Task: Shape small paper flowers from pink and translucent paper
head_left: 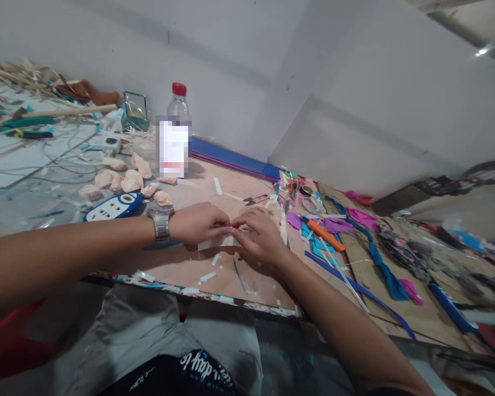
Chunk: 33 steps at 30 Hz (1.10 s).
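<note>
Over the wooden board, my left hand (198,222), with a metal watch (162,225) at its wrist, and my right hand (260,234) meet fingertip to fingertip. Both are pinched closed on a thin pale sheet, apparently paper (210,242), which hangs below the fingers; its far edge blends into the board. A pair of small scissors or snips (256,199) lies just beyond the hands. White paper scraps (208,276) and a thin dark strip (239,275) are scattered on the board nearer my lap.
A blue-and-white power strip (114,208) and crumpled peach pieces (132,180) lie left. Behind stands a red-capped bottle (179,99), with a blurred-out bright panel before it. An orange cutter (325,234), blue strips (361,291) and a blue flat stack (235,159) surround the work.
</note>
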Available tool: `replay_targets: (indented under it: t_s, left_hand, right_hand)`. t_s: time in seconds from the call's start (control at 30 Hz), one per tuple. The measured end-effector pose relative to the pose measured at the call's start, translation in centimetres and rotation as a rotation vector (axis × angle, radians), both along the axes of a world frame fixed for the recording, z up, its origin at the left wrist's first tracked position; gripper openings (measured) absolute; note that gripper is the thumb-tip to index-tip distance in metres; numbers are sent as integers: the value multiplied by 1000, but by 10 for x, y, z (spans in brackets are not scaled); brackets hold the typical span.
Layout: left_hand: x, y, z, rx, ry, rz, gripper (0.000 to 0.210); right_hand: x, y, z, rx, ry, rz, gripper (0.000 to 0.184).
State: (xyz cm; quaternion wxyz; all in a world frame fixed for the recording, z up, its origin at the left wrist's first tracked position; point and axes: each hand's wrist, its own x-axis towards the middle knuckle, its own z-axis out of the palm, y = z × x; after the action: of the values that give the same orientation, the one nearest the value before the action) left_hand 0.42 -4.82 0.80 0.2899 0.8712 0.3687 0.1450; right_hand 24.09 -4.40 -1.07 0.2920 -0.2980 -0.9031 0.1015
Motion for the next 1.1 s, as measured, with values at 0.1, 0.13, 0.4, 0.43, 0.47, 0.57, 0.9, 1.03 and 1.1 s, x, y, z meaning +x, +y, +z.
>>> replay_targets:
  t_s: [0.1,0.13,0.4,0.43,0.47,0.57,0.9,1.03,1.1]
  left_hand:
    - [-1,1,-1,-113,-24,-2,37]
    - [-1,2,-1,-157,-36,3,37]
    - [-4,5,-1,-405,-156,-1,36]
    - [-4,4,0,-510,-184,6,31]
    - [-4,4,0,-637,-213,8,26]
    - [-4,3,0,-914,-281,6,20]
    - [-4,3,-3,-767,-316,45,31]
    - [-5,5,-1,-584,-226,60,29]
    - [-5,4,1,-677,-228,70,28]
  right_hand:
    - [0,1,-2,51,10,1,13]
    - [-1,2,-2,62,17,2,13]
    - [-3,-2,4,67,64,65,8]
    - [-3,-2,4,80,59,69,8]
    - [-3,-2,5,96,50,71,9]
    - [-3,-3,7,138,14,76,11]
    - [-3,-2,6,182,6,78,7]
    - [-3,-1,6,167,2,85,7]
    - [-2,-1,6,163,3,90,9]
